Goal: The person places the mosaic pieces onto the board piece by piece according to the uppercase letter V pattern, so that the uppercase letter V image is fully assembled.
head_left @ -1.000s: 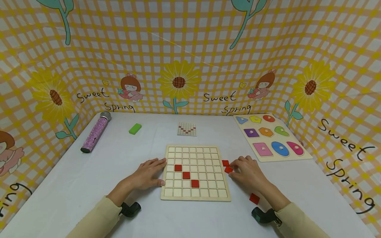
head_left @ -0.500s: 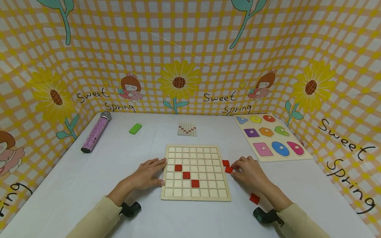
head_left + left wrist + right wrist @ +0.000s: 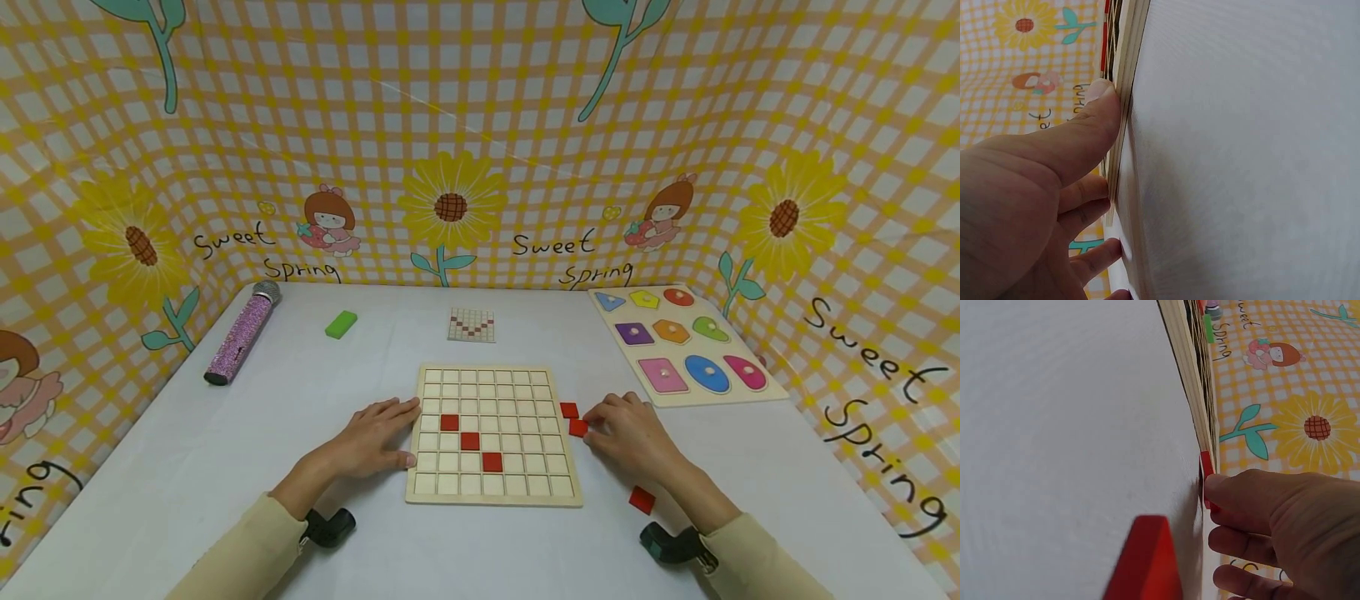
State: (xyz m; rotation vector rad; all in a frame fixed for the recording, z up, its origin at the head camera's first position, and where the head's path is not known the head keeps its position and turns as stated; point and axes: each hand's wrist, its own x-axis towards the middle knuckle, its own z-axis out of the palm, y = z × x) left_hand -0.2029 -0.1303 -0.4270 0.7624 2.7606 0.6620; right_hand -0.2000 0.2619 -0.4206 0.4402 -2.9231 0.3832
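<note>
A square wooden grid board (image 3: pixel 525 483) lies on the white table, with 3 red tiles set in a slanting line in its cells. My left hand (image 3: pixel 372 437) rests along the board's left edge, thumb (image 3: pixel 1100 119) and fingertips touching its side. Just past the board's right edge, my right hand (image 3: pixel 628 432) pinches a red square tile (image 3: pixel 578 427) between thumb and fingers. That tile (image 3: pixel 1207 478) stays low at the table, close to the board. Behind it lies another red tile (image 3: pixel 569 410). A third loose tile (image 3: pixel 642 500) sits near the right wrist.
A small pattern card (image 3: pixel 471 325) lies behind the board. To the back left are a green block (image 3: pixel 341 325) and a glittery pink microphone (image 3: pixel 243 333). A shape puzzle board (image 3: pixel 652 354) with knobbed pieces stands back right. Patterned cloth (image 3: pixel 480 125) walls the table.
My right hand has shifted slightly to the right, and the tile at its fingertips has slid a little the same way. The left hand and the board have stayed in place.
</note>
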